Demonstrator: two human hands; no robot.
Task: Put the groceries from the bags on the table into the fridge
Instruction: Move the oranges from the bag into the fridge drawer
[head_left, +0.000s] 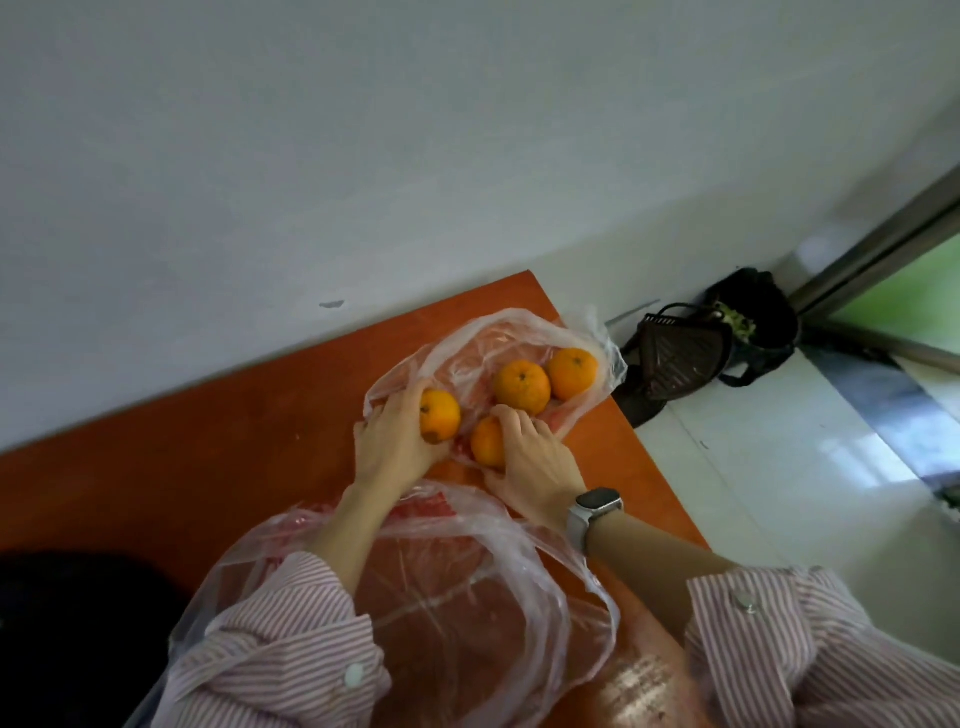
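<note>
Several oranges lie on a flattened clear plastic bag (519, 332) near the far corner of the orange table (218, 457). My left hand (395, 441) curls round one orange (440, 415) at the bag's left side. My right hand (535, 462) grips another orange (487, 441) just beside it. Two more oranges (521, 387) (573, 373) sit loose farther back on the bag. A second clear plastic bag (467, 587) lies crumpled near me, under my forearms. No fridge is in view.
A white wall runs behind the table. Off the table's right edge, on the pale tiled floor (779, 467), stand a dark basket (680, 358) and a black bag (758, 312) by a sliding door frame. A dark object (78, 623) sits at the lower left.
</note>
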